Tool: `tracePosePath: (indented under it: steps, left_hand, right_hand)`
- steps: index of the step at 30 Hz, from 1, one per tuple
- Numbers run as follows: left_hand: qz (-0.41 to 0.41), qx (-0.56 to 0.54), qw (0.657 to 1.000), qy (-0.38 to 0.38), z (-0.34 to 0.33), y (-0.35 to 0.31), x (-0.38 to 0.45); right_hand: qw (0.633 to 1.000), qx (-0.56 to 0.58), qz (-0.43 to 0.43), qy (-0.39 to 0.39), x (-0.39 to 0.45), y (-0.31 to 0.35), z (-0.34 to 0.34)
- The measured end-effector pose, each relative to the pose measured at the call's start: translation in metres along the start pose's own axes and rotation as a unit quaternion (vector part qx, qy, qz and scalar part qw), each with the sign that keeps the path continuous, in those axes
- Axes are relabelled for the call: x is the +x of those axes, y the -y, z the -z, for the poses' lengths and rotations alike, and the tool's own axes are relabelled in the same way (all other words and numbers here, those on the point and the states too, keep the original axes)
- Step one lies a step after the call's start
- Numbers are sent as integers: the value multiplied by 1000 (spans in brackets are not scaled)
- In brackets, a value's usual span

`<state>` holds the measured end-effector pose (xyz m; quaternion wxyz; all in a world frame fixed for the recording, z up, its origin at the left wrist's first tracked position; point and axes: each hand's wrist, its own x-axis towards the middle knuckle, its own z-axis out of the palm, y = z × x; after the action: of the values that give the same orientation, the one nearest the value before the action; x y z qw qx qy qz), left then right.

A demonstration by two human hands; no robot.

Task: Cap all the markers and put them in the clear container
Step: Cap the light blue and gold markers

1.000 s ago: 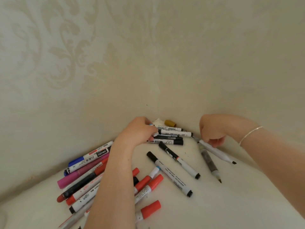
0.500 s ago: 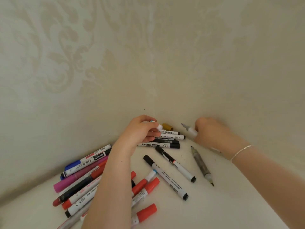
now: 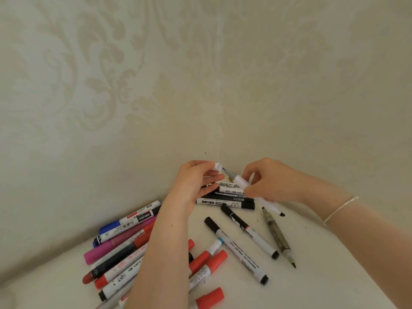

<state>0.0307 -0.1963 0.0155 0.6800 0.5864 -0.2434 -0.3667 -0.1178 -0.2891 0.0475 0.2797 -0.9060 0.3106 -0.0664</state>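
Cream damask-patterned walls (image 3: 111, 85) meet above a pale surface (image 3: 312, 275).

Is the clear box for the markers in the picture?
No, only markers lie on the white surface by the wall, and no clear container shows.

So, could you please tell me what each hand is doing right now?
Left hand: pinches a white cap.
Right hand: grips a white marker.

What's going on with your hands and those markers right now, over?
Left hand pinches white cap. Right hand grips uncapped white marker, tip near cap, not yet on. Loose markers below; clear container not in view.
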Motion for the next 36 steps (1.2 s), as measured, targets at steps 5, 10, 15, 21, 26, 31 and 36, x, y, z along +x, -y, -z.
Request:
tracePosePath:
  steps: [5, 10, 15, 21, 26, 31, 36]
  left_hand:
    - [-29, 69, 997, 19, -7, 2, -4]
    - [-60, 38, 997, -11, -4, 2, -1]
    - [-117, 39, 992, -18, 0, 1, -4]
    - [-112, 45, 992, -40, 2, -2, -3]
    - [-101, 40, 993, -53, 2, 0, -3]
    - [-90, 24, 995, -40, 2, 3, -3]
    - [-82, 27, 996, -36, 4, 1, -2]
  right_hand:
    - [1000, -17, 7, -7, 6, 5, -6]
    - [998, 47, 23, -40, 12, 9, -20]
    - [992, 108, 38, -61, 18, 14, -39]
    - [984, 124, 53, -113, 23, 16, -49]
    - [985, 105, 49, -128, 26, 21, -51]
    - [984, 123, 38, -122, 27, 27, -49]
    - [980, 163, 36, -109, 30, 29, -41]
